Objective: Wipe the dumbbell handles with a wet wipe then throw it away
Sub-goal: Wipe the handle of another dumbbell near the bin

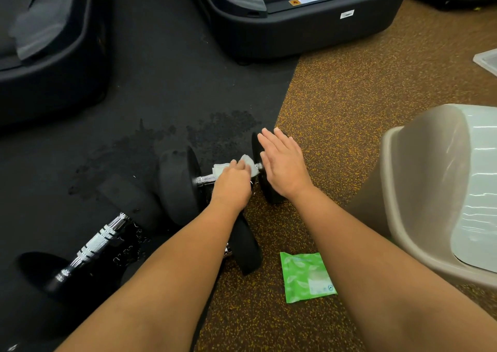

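A black dumbbell (177, 179) with a chrome handle lies on the floor at centre. My left hand (232, 183) grips a white wet wipe (247, 163) wrapped over that handle. My right hand (282, 163) rests flat, fingers straight, on the dumbbell's right-hand plate. A second dumbbell (91, 244) with a bare chrome handle lies at lower left. Another black plate (246, 246) shows under my left forearm; what it belongs to is hidden.
A beige bin (419, 190) lined with a clear bag stands at right. A green wet-wipe pack (306, 276) lies on the speckled brown floor near my right forearm. Black machine bases (295, 28) sit behind, and a wet patch (161, 141) marks the black mat.
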`<state>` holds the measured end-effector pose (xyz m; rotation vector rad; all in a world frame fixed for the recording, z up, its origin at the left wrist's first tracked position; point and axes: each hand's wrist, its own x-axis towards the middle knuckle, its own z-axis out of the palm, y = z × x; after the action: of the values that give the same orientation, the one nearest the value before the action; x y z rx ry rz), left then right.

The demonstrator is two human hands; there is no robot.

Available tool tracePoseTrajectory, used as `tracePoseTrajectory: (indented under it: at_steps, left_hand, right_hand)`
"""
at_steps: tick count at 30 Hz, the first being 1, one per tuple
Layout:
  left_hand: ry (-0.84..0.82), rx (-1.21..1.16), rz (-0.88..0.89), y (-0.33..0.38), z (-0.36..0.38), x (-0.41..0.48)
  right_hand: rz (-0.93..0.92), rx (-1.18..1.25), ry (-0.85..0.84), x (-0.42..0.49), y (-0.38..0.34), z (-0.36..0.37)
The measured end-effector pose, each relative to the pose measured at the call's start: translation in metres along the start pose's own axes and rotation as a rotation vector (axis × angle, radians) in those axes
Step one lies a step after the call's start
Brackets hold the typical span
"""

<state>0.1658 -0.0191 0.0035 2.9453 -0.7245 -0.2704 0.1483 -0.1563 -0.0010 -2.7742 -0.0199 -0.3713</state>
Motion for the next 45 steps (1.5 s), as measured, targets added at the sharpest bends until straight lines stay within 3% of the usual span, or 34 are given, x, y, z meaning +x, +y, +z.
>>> tracePoseTrajectory:
  at_steps: [6, 11, 17, 24, 34, 41, 45]
  left_hand:
    - [-0.062, 0.124, 0.217, -0.001, 0.004, 0.002]
    - [-0.076, 0.291, 0.281, -0.013, 0.001, -0.002]
    - [-0.114, 0.215, 0.210, -0.027, -0.003, -0.005]
    - [0.034, 0.045, 0.034, -0.014, 0.006, -0.004]
    - [-0.026, 0.096, 0.243, -0.018, 0.008, 0.000]
    - [0.015, 0.040, 0.049, -0.021, 0.002, -0.001]
    - [0.012, 0.040, 0.083, -0.009, 0.006, 0.008]
  right_hand:
    - [-0.001, 0.008, -0.002, 0.000, 0.000, 0.000]
    - [-0.008, 0.021, 0.013, 0.000, 0.000, 0.001]
    - [-0.012, 0.027, 0.014, 0.000, 0.001, 0.002]
    - [-0.010, 0.017, 0.009, 0.000, 0.001, 0.001]
    - [-0.018, 0.014, 0.026, -0.001, 0.001, 0.001]
    - [-0.009, 0.010, 0.022, 0.000, 0.001, 0.002]
    - [-0.014, 0.006, 0.025, 0.000, 0.001, 0.003]
